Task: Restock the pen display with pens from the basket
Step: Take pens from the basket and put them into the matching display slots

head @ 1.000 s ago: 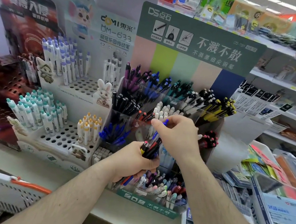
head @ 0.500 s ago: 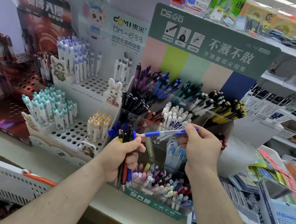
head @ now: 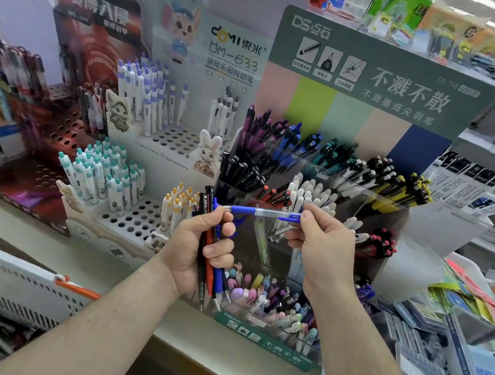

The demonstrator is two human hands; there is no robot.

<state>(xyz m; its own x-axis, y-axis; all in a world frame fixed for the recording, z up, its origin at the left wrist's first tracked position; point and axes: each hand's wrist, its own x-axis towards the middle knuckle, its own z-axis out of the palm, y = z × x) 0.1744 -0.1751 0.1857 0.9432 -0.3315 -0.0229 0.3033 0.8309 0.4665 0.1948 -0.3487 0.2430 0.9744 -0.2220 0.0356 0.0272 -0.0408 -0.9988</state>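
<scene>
My left hand (head: pixel 200 246) grips a bundle of pens (head: pixel 210 272), black, red and blue, held upright in front of the pen display (head: pixel 373 78). My right hand (head: pixel 322 250) pinches the clip end of a blue pen with a clear barrel (head: pixel 263 213), which lies level between both hands; its tip touches my left thumb. The display's clear compartments hold several groups of pens in purple, blue, teal, black, white and yellow. The white perforated basket (head: pixel 12 288) sits at the lower left with dark pens inside.
A white stand with blue-capped and green-capped pens (head: pixel 139 157) stands left of the display. A dark red stand (head: pixel 63 125) is further left. Packaged stationery (head: pixel 470 317) fills the right side. The pale shelf edge (head: pixel 164 331) runs below the display.
The view moved closer and right. The blue pen has come out of the bundle and now lies level, with my right hand lower and nearer my left.
</scene>
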